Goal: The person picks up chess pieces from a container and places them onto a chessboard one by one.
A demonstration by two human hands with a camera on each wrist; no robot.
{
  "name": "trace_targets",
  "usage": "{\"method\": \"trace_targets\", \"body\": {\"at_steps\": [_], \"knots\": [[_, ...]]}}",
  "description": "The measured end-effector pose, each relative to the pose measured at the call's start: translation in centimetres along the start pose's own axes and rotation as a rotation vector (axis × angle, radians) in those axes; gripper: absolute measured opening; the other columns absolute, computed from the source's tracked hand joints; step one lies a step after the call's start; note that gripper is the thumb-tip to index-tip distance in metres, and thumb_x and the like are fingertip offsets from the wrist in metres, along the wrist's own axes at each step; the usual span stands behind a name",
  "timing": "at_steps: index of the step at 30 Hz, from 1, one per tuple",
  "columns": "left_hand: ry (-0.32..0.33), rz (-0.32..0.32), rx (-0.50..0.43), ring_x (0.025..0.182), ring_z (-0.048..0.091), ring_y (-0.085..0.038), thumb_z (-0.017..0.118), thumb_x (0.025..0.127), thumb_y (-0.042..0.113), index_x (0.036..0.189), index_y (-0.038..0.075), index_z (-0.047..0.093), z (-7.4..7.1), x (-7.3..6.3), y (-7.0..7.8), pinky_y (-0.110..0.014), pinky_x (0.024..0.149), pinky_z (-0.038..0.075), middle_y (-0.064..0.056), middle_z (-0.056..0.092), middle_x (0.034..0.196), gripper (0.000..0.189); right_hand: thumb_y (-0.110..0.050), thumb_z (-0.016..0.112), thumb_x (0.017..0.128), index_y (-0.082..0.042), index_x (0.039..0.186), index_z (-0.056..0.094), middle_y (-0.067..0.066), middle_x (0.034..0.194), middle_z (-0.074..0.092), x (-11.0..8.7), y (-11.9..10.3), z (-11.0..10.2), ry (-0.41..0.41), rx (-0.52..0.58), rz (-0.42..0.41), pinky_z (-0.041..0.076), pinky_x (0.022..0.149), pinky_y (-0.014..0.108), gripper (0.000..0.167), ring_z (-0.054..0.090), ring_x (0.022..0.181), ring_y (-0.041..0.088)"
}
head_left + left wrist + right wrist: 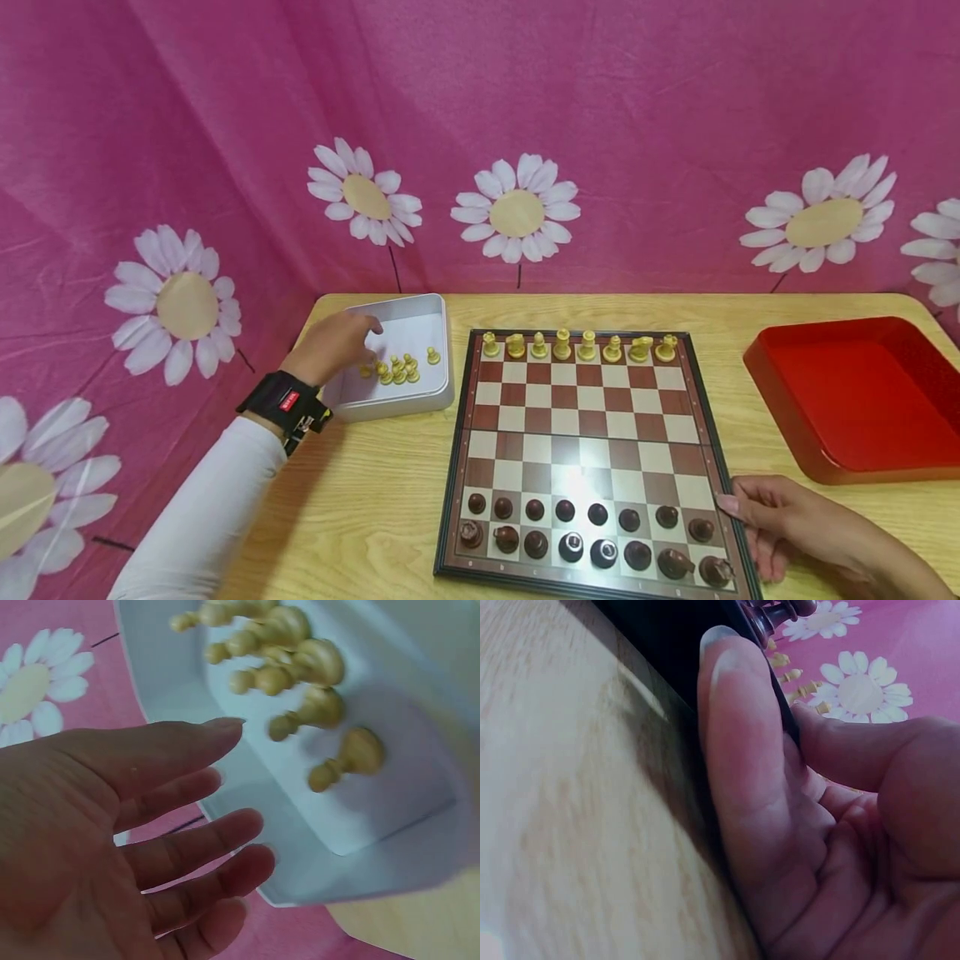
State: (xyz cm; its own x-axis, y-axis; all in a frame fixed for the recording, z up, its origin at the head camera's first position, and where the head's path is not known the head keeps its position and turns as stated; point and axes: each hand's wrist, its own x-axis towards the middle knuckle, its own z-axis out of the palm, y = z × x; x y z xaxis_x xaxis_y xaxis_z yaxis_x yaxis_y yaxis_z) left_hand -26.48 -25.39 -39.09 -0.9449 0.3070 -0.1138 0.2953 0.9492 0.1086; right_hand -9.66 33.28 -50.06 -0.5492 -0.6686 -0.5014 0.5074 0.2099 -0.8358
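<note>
Over the white tray [397,406] at the table's [360,492] far L, the L hand [333,346] hung w/ thumb & fingers well apart, fingers slightly bent, nothing held; its tips were nr but not touching the yellow pawns [400,377]. Those stood in the tray, most bunched tog., one a bit apart toward the R wall. The R hand [806,521] had the chessboard [551,400] pinched at its R edge, nr the front corner: thumb on top of the rim, forefinger pressed along the side or underside (couldn't tell which), w/ no gap btwn hand & board. The board lay btwn the white tray & the red tray [862,392], the latter well off to the R. Yellow pcs [562,345], 8 of them, stood in a row along the board's far edge; dark pcs [572,546] stood in 2 rows along the near edge, w/ bare squares btwn. Pink cloth [450,83] w/ daisies hung behind.
</note>
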Motion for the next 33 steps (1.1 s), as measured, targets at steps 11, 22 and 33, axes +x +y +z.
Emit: {"method": "trace_targets", "body": {"at_steps": [11,22,33], "knots": [[-0.13,-0.072,0.057,0.096,0.067,-0.029,0.08,0.084,0.014,0.113,0.01,0.079,0.9,-0.3,-1.4,-0.048,0.084,0.055,-0.016,0.076,0.113,0.029,-0.024,0.039,0.113,-0.004,0.119,0.06,0.006,0.085,0.073,-0.1,0.0,0.1,0.011,-0.002,-0.008,0.059,0.065,0.024,0.029,0.071,0.068,0.012],[-0.053,-0.054,0.106,0.085,0.067,-0.025,0.079,0.079,0.008,0.089,0.017,0.082,1.7,-0.7,-1.6,-0.047,0.067,0.053,-0.01,0.078,0.097,0.014,-0.024,0.039,0.113,-0.005,0.124,0.06,0.006,0.087,0.073,-0.1,-0.1,0.3,-0.008,0.032,-0.007,0.059,0.066,0.023,0.031,0.071,0.069,0.012],[0.057,-0.015,0.128,0.079,0.07,-0.027,0.073,0.081,0.004,0.087,0.014,0.083,2.1,-0.9,-1.7,-0.047,0.064,0.056,-0.01,0.079,0.09,0.015,-0.025,0.039,0.113,-0.005,0.121,0.061,0.005,0.087,0.073,-0.1,-0.2,0.2,-0.006,0.024,-0.008,0.059,0.066,0.023,0.03,0.071,0.069,0.012]]}}
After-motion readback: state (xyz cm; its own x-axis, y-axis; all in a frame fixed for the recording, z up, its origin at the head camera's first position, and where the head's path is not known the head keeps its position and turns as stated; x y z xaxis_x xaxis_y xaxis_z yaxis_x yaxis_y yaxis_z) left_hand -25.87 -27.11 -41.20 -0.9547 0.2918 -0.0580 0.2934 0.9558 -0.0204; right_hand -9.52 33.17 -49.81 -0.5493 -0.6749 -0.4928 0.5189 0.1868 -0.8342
